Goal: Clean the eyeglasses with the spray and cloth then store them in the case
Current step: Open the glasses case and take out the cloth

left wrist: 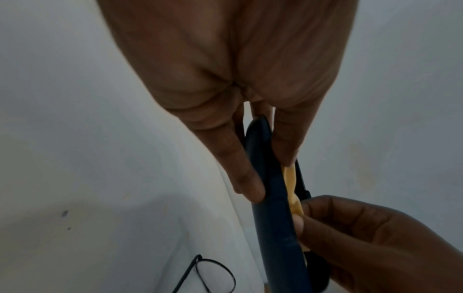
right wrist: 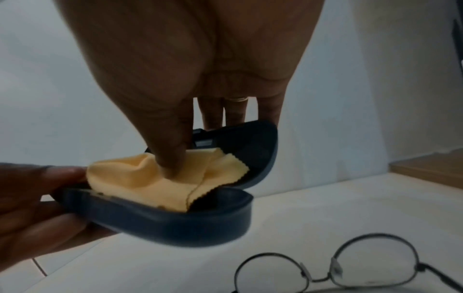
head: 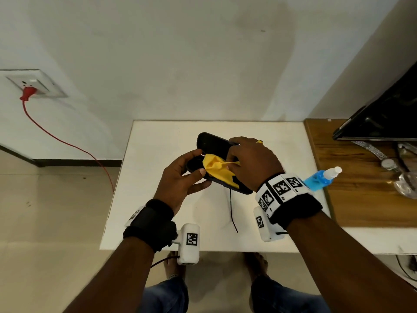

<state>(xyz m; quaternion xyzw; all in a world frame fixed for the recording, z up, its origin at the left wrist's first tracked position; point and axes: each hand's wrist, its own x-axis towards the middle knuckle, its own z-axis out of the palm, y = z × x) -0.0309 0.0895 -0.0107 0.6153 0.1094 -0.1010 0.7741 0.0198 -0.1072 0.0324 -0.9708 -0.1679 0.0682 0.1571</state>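
Observation:
My left hand (head: 198, 163) grips the left end of an open dark blue glasses case (head: 214, 143) and holds it above the white table (head: 158, 211). A yellow cloth (head: 214, 167) lies in the case's lower half (right wrist: 175, 218). My right hand (head: 230, 162) reaches in from the right, and its thumb (right wrist: 172, 158) and a finger pinch the yellow cloth (right wrist: 150, 184). The round black-rimmed eyeglasses (right wrist: 350, 265) lie unfolded on the table under the case; the head view shows only one temple (head: 232, 211). A blue spray bottle (head: 320, 179) lies at the table's right edge, behind my right wrist.
A wooden side table (head: 361, 199) adjoins on the right, bearing a wristwatch (head: 388, 163), a clear glass object (head: 406, 184) and a dark screen (head: 388, 114). A red cable (head: 67, 143) runs from a wall socket to the floor at left. The table's front edge is near my legs.

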